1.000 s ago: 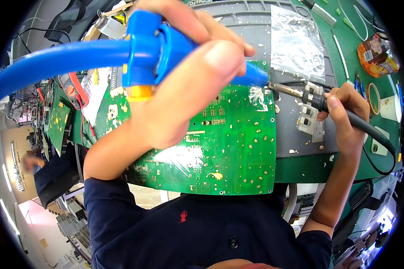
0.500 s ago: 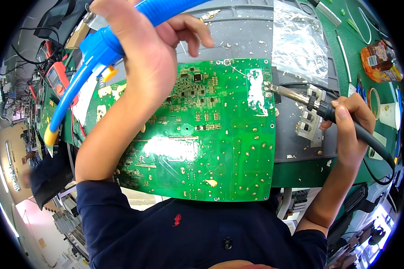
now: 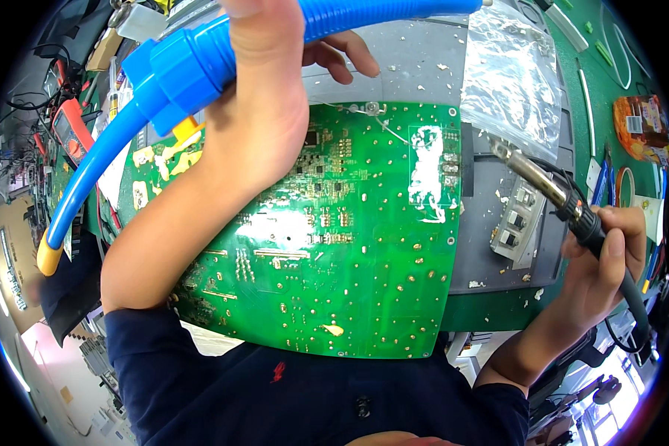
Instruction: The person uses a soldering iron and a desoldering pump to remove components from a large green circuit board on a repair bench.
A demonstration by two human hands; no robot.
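Observation:
My left hand (image 3: pixel 269 104) is raised over the board and wraps round a blue air gun (image 3: pixel 186 74) with a ribbed body and a yellow tip. Its fingers show beyond the tool, partly curled. My right hand (image 3: pixel 606 256) grips a soldering iron (image 3: pixel 546 182) by its dark handle. The metal end of the iron points up and left, apart from the board's right edge. Below my hands lies a large green circuit board (image 3: pixel 379 290), with a white patch (image 3: pixel 427 167) near several metal pads at its right edge.
A strip holding several black components (image 3: pixel 514 223) lies on the grey mat (image 3: pixel 472 267). Beyond it is a clear plastic bag (image 3: pixel 509 74). An orange packet (image 3: pixel 641 130) and tape roll (image 3: pixel 625 186) are at right; a red multimeter (image 3: pixel 73 134) is at left.
The soldering iron has come off the pads at the board's right edge and moved right and nearer. My left hand has shifted slightly right with the air gun, whose yellow tip swung lower left.

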